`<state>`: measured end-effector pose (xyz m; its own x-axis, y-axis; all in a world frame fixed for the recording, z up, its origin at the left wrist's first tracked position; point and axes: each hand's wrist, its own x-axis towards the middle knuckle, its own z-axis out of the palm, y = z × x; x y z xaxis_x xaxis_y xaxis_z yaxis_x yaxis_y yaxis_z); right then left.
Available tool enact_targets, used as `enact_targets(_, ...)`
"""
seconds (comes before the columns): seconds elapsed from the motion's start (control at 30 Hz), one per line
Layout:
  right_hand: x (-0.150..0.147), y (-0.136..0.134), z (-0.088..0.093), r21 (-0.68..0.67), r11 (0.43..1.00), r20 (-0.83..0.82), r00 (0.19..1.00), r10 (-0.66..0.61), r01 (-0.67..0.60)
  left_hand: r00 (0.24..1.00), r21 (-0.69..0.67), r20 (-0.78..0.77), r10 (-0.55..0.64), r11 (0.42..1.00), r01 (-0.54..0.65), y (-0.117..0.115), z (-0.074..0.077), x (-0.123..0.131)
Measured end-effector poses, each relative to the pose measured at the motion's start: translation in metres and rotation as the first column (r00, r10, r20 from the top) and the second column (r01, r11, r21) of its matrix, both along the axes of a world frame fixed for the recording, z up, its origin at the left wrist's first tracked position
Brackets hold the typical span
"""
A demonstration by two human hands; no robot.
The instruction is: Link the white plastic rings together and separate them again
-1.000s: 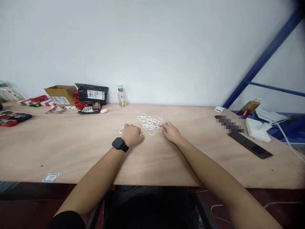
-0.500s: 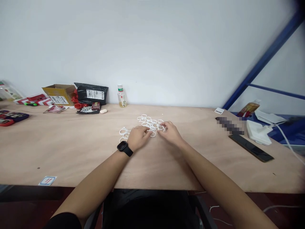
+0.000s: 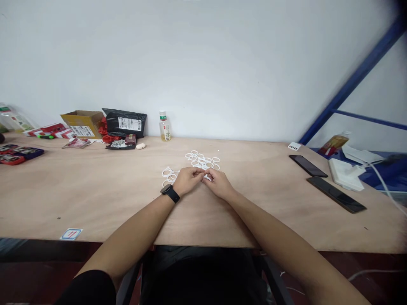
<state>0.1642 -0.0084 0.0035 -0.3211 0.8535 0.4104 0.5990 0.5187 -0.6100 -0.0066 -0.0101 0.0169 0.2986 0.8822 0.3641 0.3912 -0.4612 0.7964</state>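
Note:
A loose heap of several white plastic rings (image 3: 203,160) lies on the plywood table (image 3: 95,195), just beyond my hands. A smaller cluster of linked white rings (image 3: 168,174) sits to the left of my left hand. My left hand (image 3: 187,180), with a black watch on its wrist, and my right hand (image 3: 218,184) meet fingertip to fingertip at the heap's near edge. Both pinch closed on a white ring (image 3: 205,176) between them, which is mostly hidden by the fingers.
Against the wall at the back left stand a cardboard box (image 3: 82,123), a black parcel bag (image 3: 126,123) and a small bottle (image 3: 164,126). Two dark phones (image 3: 308,165) (image 3: 336,194) and a white device (image 3: 345,174) lie at the right, beside a blue metal frame (image 3: 349,78).
My left hand left the small cluster of rings at the left and moved right. My right hand drew back from the heap, and the two hands came together pinching a ring.

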Motion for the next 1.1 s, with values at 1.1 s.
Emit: enact_targets(1.1, 0.015, 0.001, 0.003, -0.049, 0.998, 0.035, 0.998, 0.043, -0.042, 0.897, 0.19, -0.413, 0.159, 0.978, -0.086, 0.005, 0.011, -0.015)
